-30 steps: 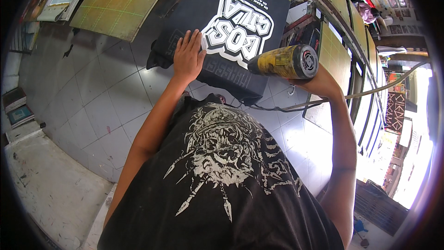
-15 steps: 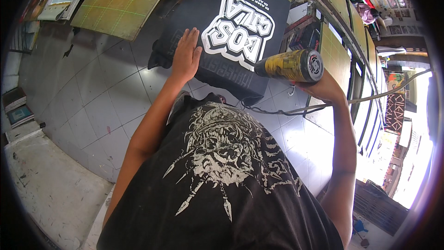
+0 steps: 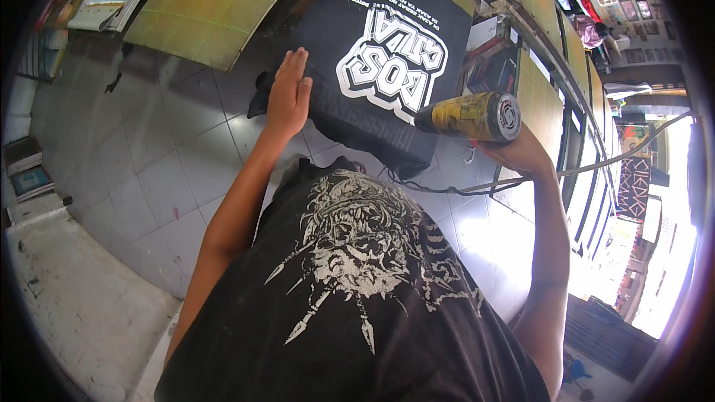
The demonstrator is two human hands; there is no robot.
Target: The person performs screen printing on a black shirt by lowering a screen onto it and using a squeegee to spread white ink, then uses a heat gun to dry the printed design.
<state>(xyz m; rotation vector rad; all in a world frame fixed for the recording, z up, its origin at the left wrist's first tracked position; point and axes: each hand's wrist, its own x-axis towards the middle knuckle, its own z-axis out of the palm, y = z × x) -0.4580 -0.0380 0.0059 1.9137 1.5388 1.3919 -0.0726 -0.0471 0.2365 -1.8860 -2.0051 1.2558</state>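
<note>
A black garment [image 3: 335, 26] with a large white printed graphic lies spread on a flat board, its loose lower part bunched at the left. My left hand [image 3: 290, 93] is open, fingers straight, at the garment's left edge; whether it is pressing on the cloth I cannot tell. My right hand [image 3: 514, 149] is closed round the handle of a worn yellow-and-black heat gun [image 3: 469, 115], held sideways with its nozzle pointing left at the lower right of the white print. A cable [image 3: 596, 161] runs near my right forearm.
Yellow-green gridded boards [image 3: 194, 7] stand at upper left and along the right [image 3: 544, 97] on metal rails. Grey floor tiles [image 3: 179, 156] lie below. A pale ledge [image 3: 67, 298] is at lower left, books [image 3: 30, 179] above it. Clothes and a bright opening are at far right.
The garment appears slightly farther right and down in the picture. My left hand has shifted a little left relative to it. The heat gun sits slightly lower and farther right.
</note>
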